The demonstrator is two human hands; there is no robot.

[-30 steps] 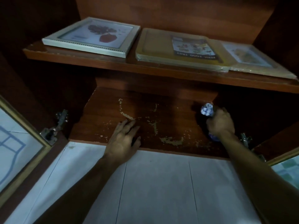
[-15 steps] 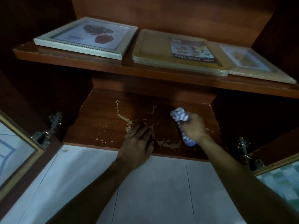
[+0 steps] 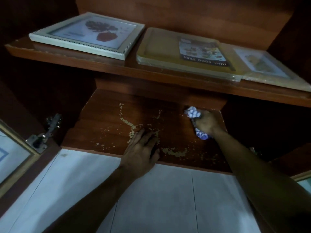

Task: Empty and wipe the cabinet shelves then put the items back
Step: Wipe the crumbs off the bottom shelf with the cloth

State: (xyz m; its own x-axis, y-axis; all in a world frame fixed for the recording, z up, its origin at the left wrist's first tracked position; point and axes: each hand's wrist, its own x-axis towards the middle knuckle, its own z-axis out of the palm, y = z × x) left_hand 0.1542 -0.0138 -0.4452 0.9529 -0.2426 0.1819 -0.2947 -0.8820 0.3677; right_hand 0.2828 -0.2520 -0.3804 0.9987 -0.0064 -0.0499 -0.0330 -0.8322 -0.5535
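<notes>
While the right hand [image 3: 207,122] clamps its fingers round the bunched blue-and-white patterned cloth [image 3: 193,113], whose long axis runs front to back through the fist, the scuffed brown wooden lower shelf [image 3: 104,130] stretches leftward from those fingers; the left hand [image 3: 140,153] rests flat there, fingers straight and close together.
</notes>
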